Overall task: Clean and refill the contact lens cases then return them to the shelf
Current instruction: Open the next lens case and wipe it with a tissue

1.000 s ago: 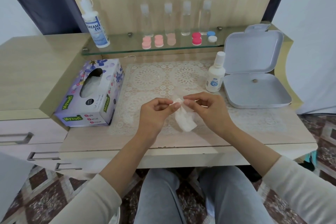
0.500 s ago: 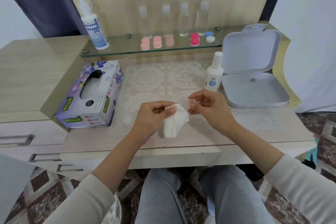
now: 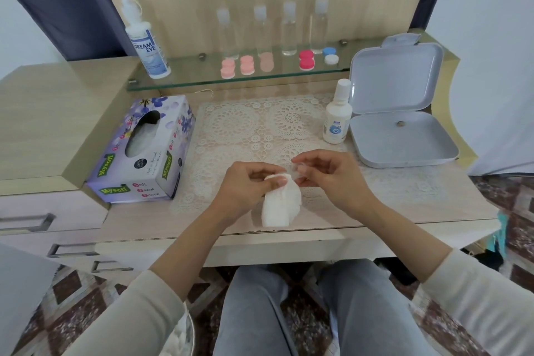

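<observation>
My left hand (image 3: 247,185) pinches a folded white tissue (image 3: 280,205) above the desk's front edge. My right hand (image 3: 329,176) holds a small clear lens case part (image 3: 296,172) by its fingertips, right against the tissue's top. On the glass shelf (image 3: 202,81) lie several lens cases: pink ones (image 3: 228,68), a beige one (image 3: 266,62), a red one (image 3: 306,59) and a blue-and-white one (image 3: 330,55). A small white solution bottle (image 3: 336,115) stands on the lace mat (image 3: 254,130).
A tissue box (image 3: 144,150) lies at the left of the mat. An open grey plastic box (image 3: 401,136) sits at the right. A large Dream Eye solution bottle (image 3: 146,43) and several clear bottles (image 3: 289,29) stand on the shelf. Drawers are at the lower left.
The hands came apart half a second ago with the tissue hanging from the left one; now they are together again, the tissue against the clear part. The view shifted slightly.
</observation>
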The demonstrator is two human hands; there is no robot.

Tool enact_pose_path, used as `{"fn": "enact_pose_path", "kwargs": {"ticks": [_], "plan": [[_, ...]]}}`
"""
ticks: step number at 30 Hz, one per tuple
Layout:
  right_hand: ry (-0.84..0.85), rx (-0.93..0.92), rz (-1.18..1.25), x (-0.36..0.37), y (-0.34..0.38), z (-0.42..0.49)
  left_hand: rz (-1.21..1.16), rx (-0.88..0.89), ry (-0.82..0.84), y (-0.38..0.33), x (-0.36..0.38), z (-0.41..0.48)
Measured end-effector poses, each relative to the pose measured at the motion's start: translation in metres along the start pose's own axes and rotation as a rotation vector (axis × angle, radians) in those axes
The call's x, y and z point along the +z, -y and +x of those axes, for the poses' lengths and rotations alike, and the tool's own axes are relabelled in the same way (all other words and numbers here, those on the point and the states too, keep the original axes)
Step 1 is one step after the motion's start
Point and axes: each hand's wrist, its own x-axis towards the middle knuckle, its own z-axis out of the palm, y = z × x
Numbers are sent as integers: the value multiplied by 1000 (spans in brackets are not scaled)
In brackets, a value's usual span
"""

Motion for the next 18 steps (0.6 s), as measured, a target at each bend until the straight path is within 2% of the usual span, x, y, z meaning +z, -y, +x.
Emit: {"fn": "enact_pose_path", "kwargs": {"ticks": [3,9,14,18], "plan": [[-18,4,14,1,1,-1,5,18,-54,-1,4,-2],[-40,56,30,1,2,-2,-34,8,0,-1,1,-4],[-61,57,27,6,4,-1,10,-7,-144,-2,6,-5],[-63,52,12,8,7,-1,-1,15,-168,-4,5,-4]]}}
